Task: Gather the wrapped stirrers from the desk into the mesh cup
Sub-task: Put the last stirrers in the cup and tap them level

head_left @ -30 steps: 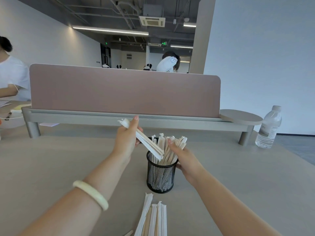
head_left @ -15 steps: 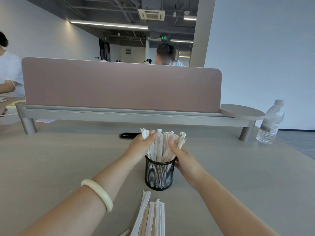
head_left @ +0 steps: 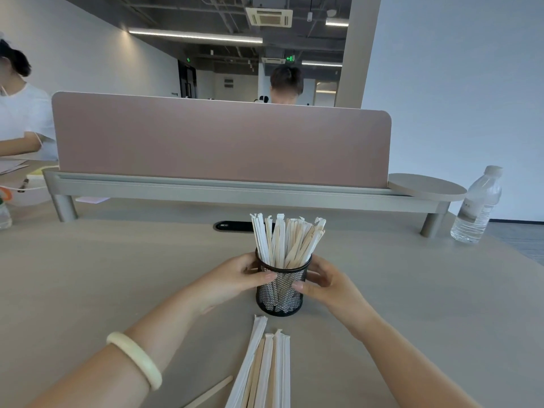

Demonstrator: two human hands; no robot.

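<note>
Head view: the mesh cup (head_left: 281, 290) stands upright at the centre of the desk (head_left: 103, 275), packed with upright wrapped stirrers (head_left: 287, 240) that fan out above its rim, so most of the gathering appears done. The left hand (head_left: 235, 278) and right hand (head_left: 326, 282) each clasp one side of the cup, fingers curled against the mesh, and neither holds a stirrer. A loose bundle (head_left: 265, 369) of wrapped stirrers lies flat on the desk just near of the cup, with one bare stick (head_left: 210, 393) to its left; these remain to be collected.
</note>
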